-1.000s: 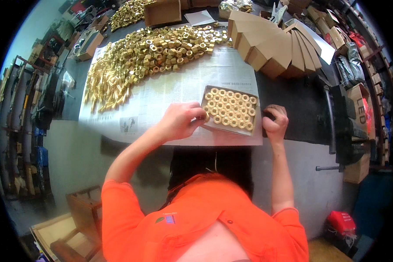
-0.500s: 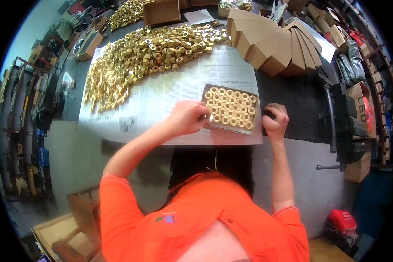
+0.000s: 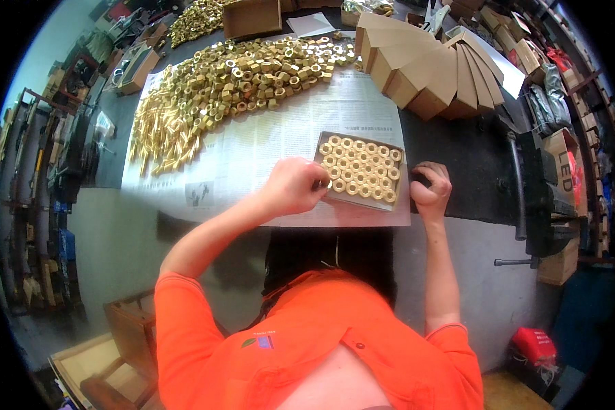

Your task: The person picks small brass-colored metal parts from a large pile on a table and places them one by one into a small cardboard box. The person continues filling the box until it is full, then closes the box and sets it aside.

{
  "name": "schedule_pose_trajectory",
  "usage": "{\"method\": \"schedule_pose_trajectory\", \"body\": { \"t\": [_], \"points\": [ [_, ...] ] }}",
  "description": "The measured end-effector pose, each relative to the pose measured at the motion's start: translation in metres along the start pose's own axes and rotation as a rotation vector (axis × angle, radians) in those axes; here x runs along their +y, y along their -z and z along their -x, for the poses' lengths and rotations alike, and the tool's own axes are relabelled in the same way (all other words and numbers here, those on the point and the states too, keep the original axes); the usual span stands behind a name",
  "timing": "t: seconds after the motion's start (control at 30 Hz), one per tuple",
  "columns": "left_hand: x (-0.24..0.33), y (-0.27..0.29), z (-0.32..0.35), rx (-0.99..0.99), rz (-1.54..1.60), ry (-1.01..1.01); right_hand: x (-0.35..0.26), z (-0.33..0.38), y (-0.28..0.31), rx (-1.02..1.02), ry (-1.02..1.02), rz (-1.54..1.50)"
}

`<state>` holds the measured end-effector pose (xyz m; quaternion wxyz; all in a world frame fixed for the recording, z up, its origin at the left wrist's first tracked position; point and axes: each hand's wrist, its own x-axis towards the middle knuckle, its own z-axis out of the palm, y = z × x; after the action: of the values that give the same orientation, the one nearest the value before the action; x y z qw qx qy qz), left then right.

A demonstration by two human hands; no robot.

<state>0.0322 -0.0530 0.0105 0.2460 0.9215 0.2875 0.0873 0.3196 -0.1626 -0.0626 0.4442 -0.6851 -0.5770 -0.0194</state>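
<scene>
A shallow cardboard box (image 3: 360, 201) sits near the table's front edge, with rows of brass nuts (image 3: 363, 165) standing hole-up in it. At its left side, my left hand (image 3: 295, 186) is closed in a pinch. A small bright brass piece, seemingly a nut, shows at its fingertips over the box's lower left corner. My right hand (image 3: 431, 189) rests just right of the box with its fingers curled, apart from it, and nothing shows in them. Beyond lies a large heap of loose brass nuts (image 3: 253, 75), with slender brass pieces (image 3: 167, 133) at its left end.
Newspaper sheets (image 3: 253, 147) cover the dark table (image 3: 468, 160). A fan of folded brown cartons (image 3: 430, 68) stands at the back right. An open carton (image 3: 253, 19) and another brass heap (image 3: 195, 24) lie farther back. A metal bar (image 3: 517, 188) stands at the right edge.
Both hands and the box stay almost where they were. The left hand has shifted only slightly at the box's corner.
</scene>
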Motion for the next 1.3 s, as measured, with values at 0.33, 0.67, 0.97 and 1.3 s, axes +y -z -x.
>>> {"method": "schedule_pose_trajectory", "body": {
  "t": [0.33, 0.67, 0.97, 1.3],
  "points": [
    [-0.005, -0.002, -0.005, -0.004, 0.118, 0.107, -0.001, 0.000, 0.000, -0.003, 0.005, 0.014],
    [-0.010, 0.003, -0.009, -0.068, 0.170, 0.068, 0.001, 0.001, -0.001, 0.005, 0.015, 0.025],
    [-0.015, 0.008, -0.009, -0.070, 0.349, -0.013, 0.002, -0.003, 0.007, -0.043, 0.046, -0.023],
    [-0.109, 0.002, -0.010, 0.572, 0.104, 0.020, -0.049, -0.068, 0.048, -0.309, -0.015, -0.180]
  ]
}}
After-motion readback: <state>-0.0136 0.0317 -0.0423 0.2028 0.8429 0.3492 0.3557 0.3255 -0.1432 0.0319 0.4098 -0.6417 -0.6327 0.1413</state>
